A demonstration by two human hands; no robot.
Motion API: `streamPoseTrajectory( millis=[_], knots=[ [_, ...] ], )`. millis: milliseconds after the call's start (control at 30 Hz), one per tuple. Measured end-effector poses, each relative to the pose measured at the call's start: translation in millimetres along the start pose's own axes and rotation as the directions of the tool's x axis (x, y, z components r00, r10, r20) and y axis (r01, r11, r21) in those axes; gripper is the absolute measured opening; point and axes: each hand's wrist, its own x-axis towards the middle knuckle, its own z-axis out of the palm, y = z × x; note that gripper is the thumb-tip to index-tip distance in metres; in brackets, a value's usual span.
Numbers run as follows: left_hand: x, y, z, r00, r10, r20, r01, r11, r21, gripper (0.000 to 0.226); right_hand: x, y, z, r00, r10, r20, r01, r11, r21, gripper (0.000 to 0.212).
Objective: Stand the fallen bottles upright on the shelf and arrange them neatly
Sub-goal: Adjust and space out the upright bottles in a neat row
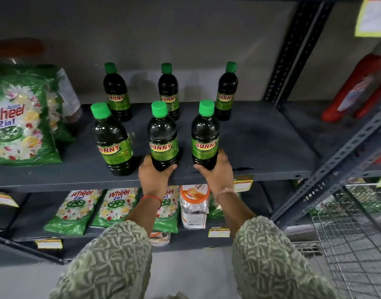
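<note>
Several dark bottles with green caps and green "SUNNY" labels stand upright on the grey shelf (pixel 260 147), in two rows. The back row has three: left (pixel 117 93), middle (pixel 168 91), right (pixel 226 91). In the front row, the left bottle (pixel 112 139) stands free. My left hand (pixel 154 175) grips the base of the front middle bottle (pixel 162 134). My right hand (pixel 216 171) grips the base of the front right bottle (pixel 205 132). No bottle lies on its side.
A green "Wheel" detergent bag (pixel 19 119) leans at the shelf's left end. Red bottles (pixel 358 87) stand on the neighbouring shelf to the right. The lower shelf holds more detergent bags (pixel 77 210) and a clear jar (pixel 194 206). A wire basket (pixel 355 234) sits at lower right.
</note>
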Motion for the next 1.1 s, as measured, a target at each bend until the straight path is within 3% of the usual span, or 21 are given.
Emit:
streamPoseTrajectory(
  millis=[267, 467, 600, 667, 733, 833, 900, 1000, 1100],
  knots=[
    [-6.6, 13.6, 31.7, 0.999, 0.033, -0.003, -0.033, 0.999, 0.005, 0.052, 20.9, 42.3, -61.0, 0.991, 0.099, -0.093, -0.095, 0.995, 0.040, 0.071],
    [-8.4, 11.2, 36.5, 0.999, 0.030, -0.024, -0.029, 0.999, 0.026, 0.059, 21.8, 48.7, -70.1, 0.991, 0.109, -0.082, -0.103, 0.992, 0.071, 0.070],
    [-11.7, 11.7, 29.8, 0.999, 0.036, 0.030, -0.036, 0.999, -0.007, 0.065, 13.6, 47.4, -70.0, 0.989, 0.113, -0.093, -0.106, 0.991, 0.086, 0.097],
    [-20.8, 5.4, 18.3, 1.000, 0.019, -0.014, -0.020, 0.997, -0.075, 0.071, -8.2, 42.7, -63.4, 0.972, 0.027, -0.232, -0.034, 0.999, -0.029, 0.099],
    [-31.5, -7.7, 0.3, 0.991, 0.035, -0.130, -0.046, 0.996, -0.080, 0.077, -36.2, 28.6, -45.2, 0.935, -0.165, -0.315, 0.131, 0.983, -0.126, 0.081],
    [-31.0, -32.2, -28.7, 0.930, 0.086, -0.357, -0.070, 0.996, 0.057, 0.097, -51.3, -0.3, -9.0, 0.944, -0.311, -0.106, 0.306, 0.950, -0.060, 0.076],
    [-15.8, -40.1, -46.6, 0.889, 0.044, -0.455, -0.006, 0.996, 0.084, 0.105, -38.0, -23.4, 8.8, 0.971, -0.220, 0.097, 0.217, 0.975, 0.049, 0.090],
    [8.8, -44.1, -65.1, 0.931, -0.041, -0.363, 0.093, 0.987, 0.128, 0.107, -4.3, -37.9, 26.9, 0.980, -0.022, 0.197, -0.012, 0.985, 0.174, 0.097],
    [22.4, -50.9, -72.7, 0.970, -0.006, -0.244, 0.049, 0.984, 0.171, 0.081, 8.1, -38.6, 37.9, 0.978, 0.048, 0.205, -0.075, 0.989, 0.125, 0.077]
  ],
)
